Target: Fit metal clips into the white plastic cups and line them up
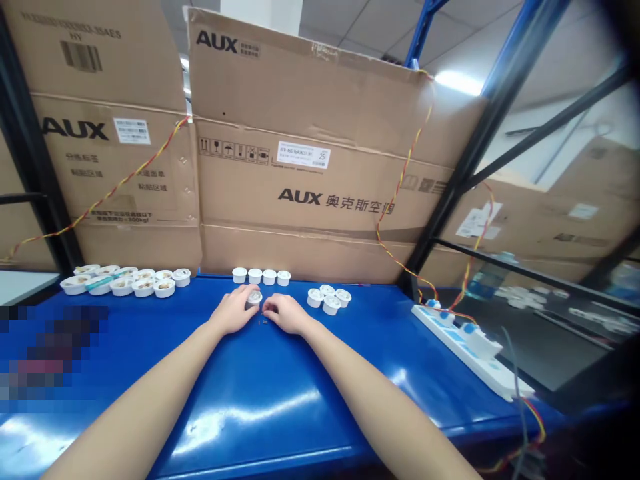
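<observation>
My left hand [234, 309] is closed around a small round white cup [255, 299] standing on the blue tabletop [260, 387]. Just to its right, my right hand [285, 313] has its fingers curled and pressed together. Whether anything is in that pinch is hidden. Tiny dark pieces [265, 323] lie on the table between my hands, too small to name. Behind my hands stands a row of several similar white cups [255, 276]. Another cluster of white cups [331, 305] sits to the right of my right hand.
At the far left are several white tubs [143, 288] holding small parts. Large AUX cardboard panels [310, 193] form the back wall. A white power strip [470, 347] with plugs runs along the right edge. A twisted red-yellow wire [400, 180] hangs down to it.
</observation>
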`<control>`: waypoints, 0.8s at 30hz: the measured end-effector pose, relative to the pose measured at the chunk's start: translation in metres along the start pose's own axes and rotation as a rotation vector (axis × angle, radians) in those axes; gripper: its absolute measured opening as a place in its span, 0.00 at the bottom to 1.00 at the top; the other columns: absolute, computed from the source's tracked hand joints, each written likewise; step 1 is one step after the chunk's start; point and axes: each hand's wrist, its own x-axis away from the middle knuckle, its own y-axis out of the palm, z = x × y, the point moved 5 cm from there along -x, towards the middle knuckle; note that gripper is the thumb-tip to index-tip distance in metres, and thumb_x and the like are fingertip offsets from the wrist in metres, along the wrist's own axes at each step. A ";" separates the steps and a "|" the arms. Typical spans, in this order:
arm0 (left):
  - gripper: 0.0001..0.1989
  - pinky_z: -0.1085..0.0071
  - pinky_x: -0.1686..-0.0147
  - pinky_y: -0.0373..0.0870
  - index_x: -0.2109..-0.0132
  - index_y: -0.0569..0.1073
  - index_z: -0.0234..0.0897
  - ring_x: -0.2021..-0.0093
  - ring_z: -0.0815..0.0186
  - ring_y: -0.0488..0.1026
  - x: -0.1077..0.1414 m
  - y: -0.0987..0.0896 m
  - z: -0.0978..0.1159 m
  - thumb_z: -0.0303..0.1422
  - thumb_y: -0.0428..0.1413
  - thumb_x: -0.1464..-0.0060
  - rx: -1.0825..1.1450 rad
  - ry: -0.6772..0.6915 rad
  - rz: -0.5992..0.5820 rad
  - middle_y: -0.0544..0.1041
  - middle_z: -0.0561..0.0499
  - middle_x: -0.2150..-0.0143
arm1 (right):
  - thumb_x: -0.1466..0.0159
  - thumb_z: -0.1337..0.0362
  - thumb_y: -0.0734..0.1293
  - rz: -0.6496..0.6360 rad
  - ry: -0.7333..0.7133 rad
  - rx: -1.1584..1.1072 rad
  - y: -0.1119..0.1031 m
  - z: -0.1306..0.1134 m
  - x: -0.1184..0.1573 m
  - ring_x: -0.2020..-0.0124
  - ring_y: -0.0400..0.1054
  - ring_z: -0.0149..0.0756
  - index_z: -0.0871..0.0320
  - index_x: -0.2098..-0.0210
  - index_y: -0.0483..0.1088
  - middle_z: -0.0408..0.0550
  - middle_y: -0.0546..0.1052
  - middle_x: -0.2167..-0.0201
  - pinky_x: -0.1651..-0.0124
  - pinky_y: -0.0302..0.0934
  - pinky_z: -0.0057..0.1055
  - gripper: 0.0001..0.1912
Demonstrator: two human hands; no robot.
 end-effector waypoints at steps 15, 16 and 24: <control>0.08 0.59 0.48 0.62 0.59 0.76 0.44 0.48 0.57 0.67 0.002 -0.018 0.034 0.34 0.54 0.46 -0.067 0.251 0.105 0.74 0.49 0.51 | 0.33 0.60 0.57 0.046 0.062 -0.325 -0.006 0.008 0.000 0.68 0.64 0.31 0.59 0.65 0.68 0.43 0.73 0.68 0.64 0.56 0.27 0.12; 0.08 0.60 0.48 0.62 0.60 0.76 0.44 0.49 0.58 0.67 0.002 -0.018 0.035 0.34 0.54 0.46 -0.067 0.259 0.104 0.74 0.50 0.52 | 0.33 0.59 0.58 0.040 0.059 -0.354 -0.007 0.008 0.000 0.68 0.64 0.31 0.59 0.65 0.68 0.43 0.73 0.68 0.63 0.56 0.27 0.12; 0.08 0.61 0.51 0.61 0.62 0.76 0.43 0.53 0.61 0.68 0.002 -0.020 0.035 0.36 0.53 0.42 -0.079 0.305 0.152 0.76 0.50 0.57 | 0.35 0.57 0.60 0.027 0.076 -0.538 -0.008 0.003 -0.001 0.71 0.60 0.29 0.59 0.66 0.68 0.41 0.69 0.72 0.66 0.55 0.25 0.12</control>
